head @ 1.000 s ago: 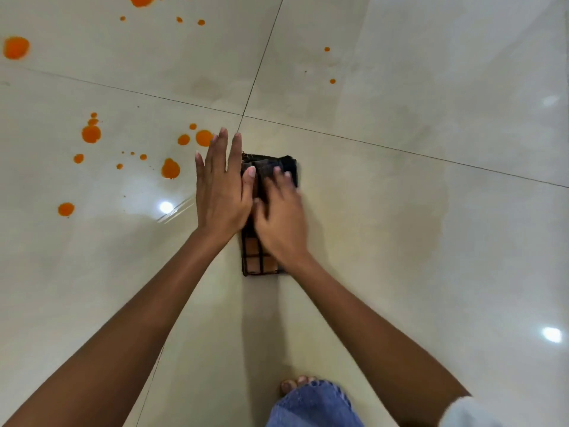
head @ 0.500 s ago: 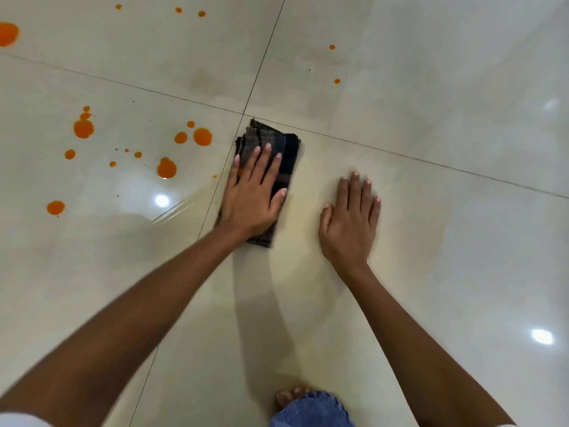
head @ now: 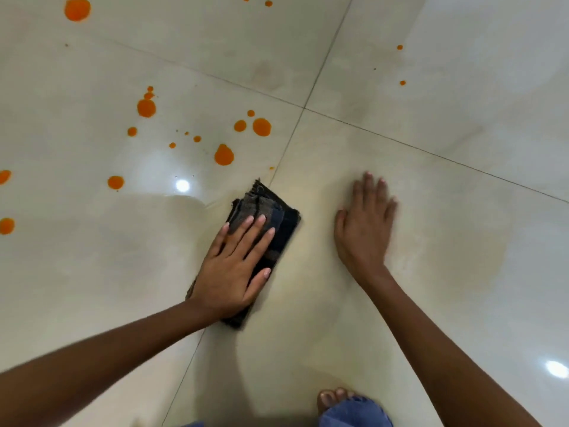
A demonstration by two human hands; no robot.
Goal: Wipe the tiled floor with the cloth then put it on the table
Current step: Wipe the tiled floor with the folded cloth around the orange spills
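Note:
A dark folded cloth lies flat on the glossy cream tiled floor, across a grout line. My left hand presses flat on the cloth's near half, fingers spread, covering most of it. My right hand rests flat on the bare tile to the right of the cloth, fingers apart, holding nothing. Several orange spill drops dot the tiles to the upper left of the cloth, the nearest just beyond its far end. No table is in view.
More orange drops lie at the far left and top, and small ones at the upper right. A bare foot and blue jeans hem are at the bottom edge. Ceiling lights reflect off the tiles.
My right hand left the cloth and settled flat on the tile to its right. My left hand took over the cloth and drew it back toward me, away from the tile corner.

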